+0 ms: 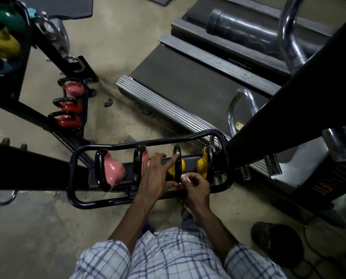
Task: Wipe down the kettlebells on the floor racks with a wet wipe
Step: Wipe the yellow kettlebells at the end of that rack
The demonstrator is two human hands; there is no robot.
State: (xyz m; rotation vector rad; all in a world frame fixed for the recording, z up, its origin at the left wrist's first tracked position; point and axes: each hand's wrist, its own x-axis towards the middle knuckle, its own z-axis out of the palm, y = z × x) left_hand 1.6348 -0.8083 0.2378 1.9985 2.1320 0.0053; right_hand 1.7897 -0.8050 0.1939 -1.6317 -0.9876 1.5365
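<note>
Sleeves (107,258) in pale check lead up to two hands at the nearer floor rack (75,198). The right hand (196,188) has its fingers curled round a wet wipe (185,178), white and crumpled, pressed to the near end of the black loop handle of a yellow kettlebell (182,163), third of four standing in a row in that rack. The left hand (156,174) is spread and holds nothing, fingers straight, its forefinger (175,158) resting on the handle's top. That steadying looks light, so a firm rub could rock the bell against its yellow neighbour (201,165). The damp wipe may also skate over the glossy coating and miss the handle's underside, or snag on the rack's tubing. The bells are smooth, bulbous and shiny, with a pink kettlebell (113,170) at the left end; the rack is bent black steel tube. Farther off, a second rack (85,101) holds pink and red bells on stained concrete (111,47), and a treadmill (188,81) shows ribbed metal rails beside a matte belt.
</note>
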